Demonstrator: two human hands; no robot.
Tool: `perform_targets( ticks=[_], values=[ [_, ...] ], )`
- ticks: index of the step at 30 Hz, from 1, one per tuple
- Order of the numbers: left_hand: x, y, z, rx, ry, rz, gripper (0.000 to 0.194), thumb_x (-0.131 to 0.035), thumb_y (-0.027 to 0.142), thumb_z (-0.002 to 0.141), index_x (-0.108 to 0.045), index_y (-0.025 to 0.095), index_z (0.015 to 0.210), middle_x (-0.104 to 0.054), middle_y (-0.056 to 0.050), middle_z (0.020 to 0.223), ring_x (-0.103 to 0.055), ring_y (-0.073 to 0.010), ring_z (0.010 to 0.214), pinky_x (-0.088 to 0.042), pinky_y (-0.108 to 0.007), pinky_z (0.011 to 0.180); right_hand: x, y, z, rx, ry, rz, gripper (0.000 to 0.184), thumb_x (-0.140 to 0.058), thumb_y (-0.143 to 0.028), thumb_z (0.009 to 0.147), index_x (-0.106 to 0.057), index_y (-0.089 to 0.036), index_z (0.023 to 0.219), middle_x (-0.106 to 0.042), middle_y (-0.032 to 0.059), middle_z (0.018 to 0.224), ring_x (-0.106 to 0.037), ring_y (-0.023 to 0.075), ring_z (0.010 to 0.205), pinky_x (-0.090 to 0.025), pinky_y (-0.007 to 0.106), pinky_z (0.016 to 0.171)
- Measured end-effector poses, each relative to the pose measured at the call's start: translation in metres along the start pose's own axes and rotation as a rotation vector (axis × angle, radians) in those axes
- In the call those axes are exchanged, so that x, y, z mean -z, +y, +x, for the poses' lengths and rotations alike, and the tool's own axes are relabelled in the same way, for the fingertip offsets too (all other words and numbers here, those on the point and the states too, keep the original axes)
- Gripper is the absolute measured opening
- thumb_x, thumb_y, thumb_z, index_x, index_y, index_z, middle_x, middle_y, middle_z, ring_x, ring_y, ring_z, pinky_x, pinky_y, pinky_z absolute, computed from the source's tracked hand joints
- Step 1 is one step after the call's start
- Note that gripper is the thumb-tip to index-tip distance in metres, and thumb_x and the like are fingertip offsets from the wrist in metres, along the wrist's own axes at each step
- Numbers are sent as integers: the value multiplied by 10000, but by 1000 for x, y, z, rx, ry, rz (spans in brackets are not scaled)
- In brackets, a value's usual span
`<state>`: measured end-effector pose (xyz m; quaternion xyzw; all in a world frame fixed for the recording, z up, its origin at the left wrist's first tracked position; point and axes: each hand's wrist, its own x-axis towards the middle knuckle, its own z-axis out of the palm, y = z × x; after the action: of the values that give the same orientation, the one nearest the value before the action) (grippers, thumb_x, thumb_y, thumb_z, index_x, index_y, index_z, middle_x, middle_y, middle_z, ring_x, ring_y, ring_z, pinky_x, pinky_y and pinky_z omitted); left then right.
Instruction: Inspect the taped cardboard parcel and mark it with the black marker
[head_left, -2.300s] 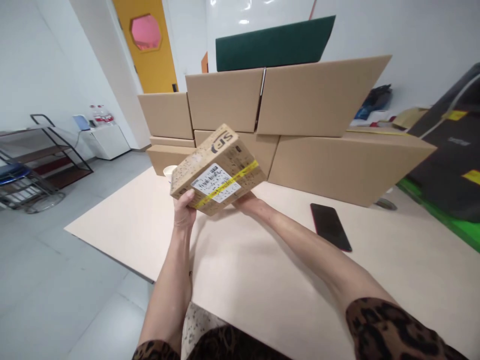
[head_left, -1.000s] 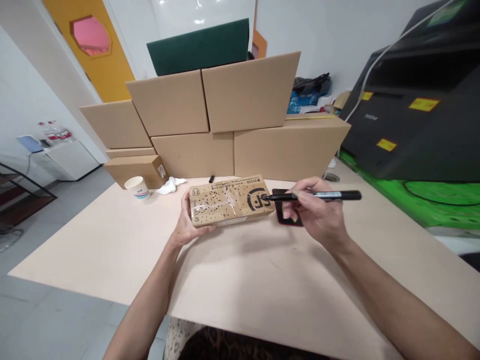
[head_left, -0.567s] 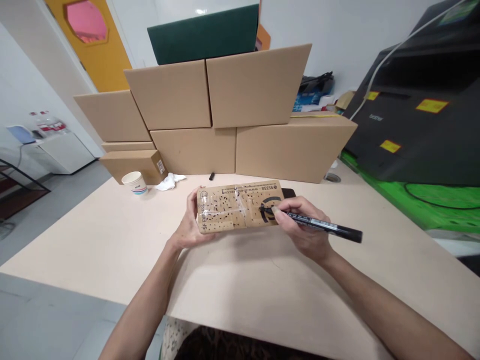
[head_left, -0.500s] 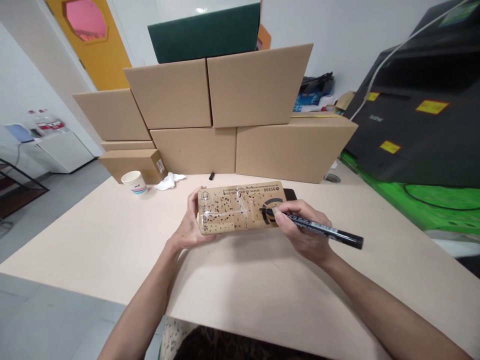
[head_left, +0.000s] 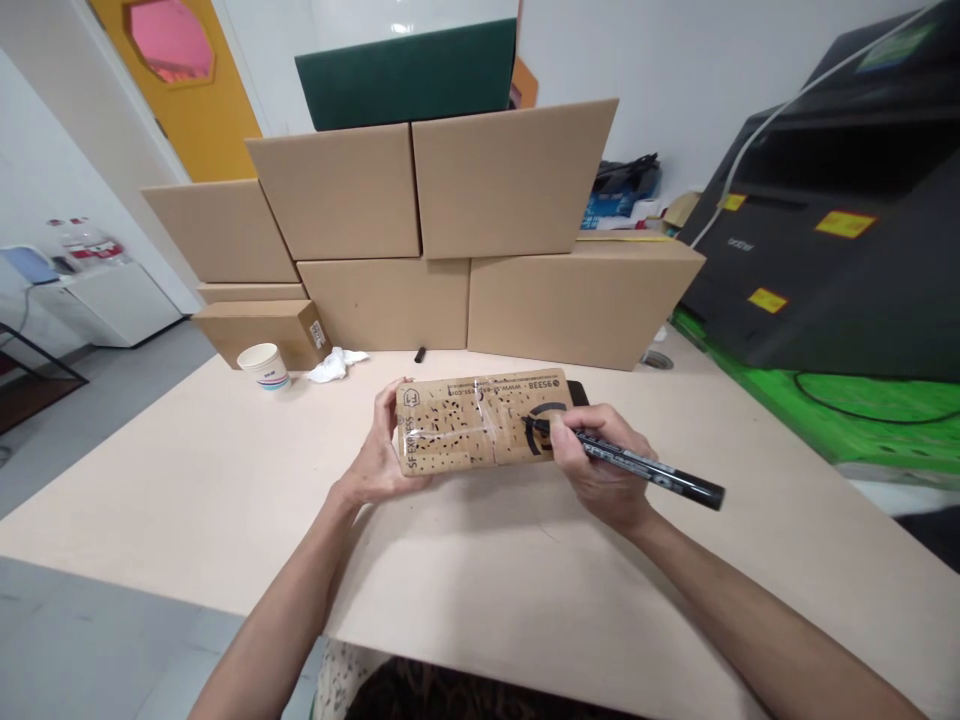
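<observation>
My left hand (head_left: 381, 455) grips the left end of a small cardboard box (head_left: 480, 425), its fingers wrapped around the side and underneath. The box is tilted up toward me above the table. Printed lettering, clear tape and many black dots and short strokes cover the facing side. In my right hand (head_left: 607, 465) is a black marker pen (head_left: 667, 477), pinched between thumb and fingers. Its tip touches or nearly touches the box near the dark round logo. A dark object (head_left: 578, 393) partly shows behind the box's right end; its kind is hidden.
Larger cardboard boxes (head_left: 360, 305) are stacked along the table's back, a dark green box (head_left: 409, 75) on top. A paper cup (head_left: 264, 368), crumpled tissue (head_left: 337, 364) and small black cap (head_left: 420, 354) stand before them. A tape roll (head_left: 658, 360) and black machine (head_left: 817, 270) are at right.
The view has shifted slightly. Both hands keep their hold on the box and marker pen, and the pen tip stays near the round logo with its back end a little lower.
</observation>
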<state>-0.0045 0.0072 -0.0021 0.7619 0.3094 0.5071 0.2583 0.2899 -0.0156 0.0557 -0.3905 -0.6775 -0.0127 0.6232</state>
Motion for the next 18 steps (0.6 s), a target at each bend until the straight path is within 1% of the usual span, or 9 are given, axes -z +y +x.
perform_targets(
  ticks=[2, 5, 8, 12, 13, 17, 18],
  values=[
    [-1, 0, 0, -4, -2, -3, 1268, -976, 378, 603, -237, 340, 1632, -298, -169, 1630, -374, -446, 1530, -332, -660, 1279, 0, -2, 2, 5, -1, 9, 160, -635, -226, 887, -592, -261, 737, -655, -54, 568, -516, 96, 393, -430, 224, 433],
    [-1, 0, 0, -8, -2, 11, 1262, -970, 385, 616, -229, 347, 1636, -282, -167, 1636, -360, -445, 1541, -330, -658, 1280, 0, -5, 4, 6, -57, 22, 166, -648, -210, 884, -590, -255, 735, -587, -79, 533, -485, 83, 390, -402, 211, 430],
    [-1, -1, 0, -17, -11, 28, 1267, -971, 384, 616, -222, 344, 1638, -284, -169, 1636, -354, -445, 1546, -333, -655, 1281, 1, -4, 4, -44, -100, 41, 184, -651, -234, 889, -586, -252, 719, -552, -79, 521, -466, 88, 396, -385, 219, 427],
    [-2, -3, 0, -23, 7, 24, 1295, -993, 381, 580, -241, 334, 1634, -297, -171, 1640, -364, -449, 1544, -341, -656, 1279, -1, -2, 3, -155, -17, 76, 182, -672, -272, 890, -595, -248, 728, -544, -75, 515, -460, 99, 403, -378, 228, 418],
    [-2, -3, 0, -23, 16, 19, 1301, -999, 383, 569, -251, 331, 1631, -302, -171, 1639, -366, -452, 1544, -340, -658, 1279, -1, -2, 3, -169, -14, 81, 175, -678, -277, 890, -602, -247, 735, -551, -73, 520, -462, 99, 406, -380, 228, 419],
    [-4, -2, -1, -12, 20, 12, 1288, -999, 379, 576, -257, 328, 1628, -300, -174, 1643, -357, -454, 1556, -328, -657, 1287, 0, -4, 6, -180, -97, 91, 173, -683, -284, 889, -609, -246, 738, -559, -70, 528, -476, 101, 420, -392, 227, 432],
    [-4, -2, -1, -13, 14, 14, 1282, -992, 381, 588, -248, 330, 1631, -293, -174, 1645, -353, -453, 1558, -324, -656, 1290, 1, -4, 7, -189, -97, 100, 183, -682, -282, 890, -602, -246, 729, -552, -70, 522, -476, 102, 420, -389, 227, 430]
  ],
)
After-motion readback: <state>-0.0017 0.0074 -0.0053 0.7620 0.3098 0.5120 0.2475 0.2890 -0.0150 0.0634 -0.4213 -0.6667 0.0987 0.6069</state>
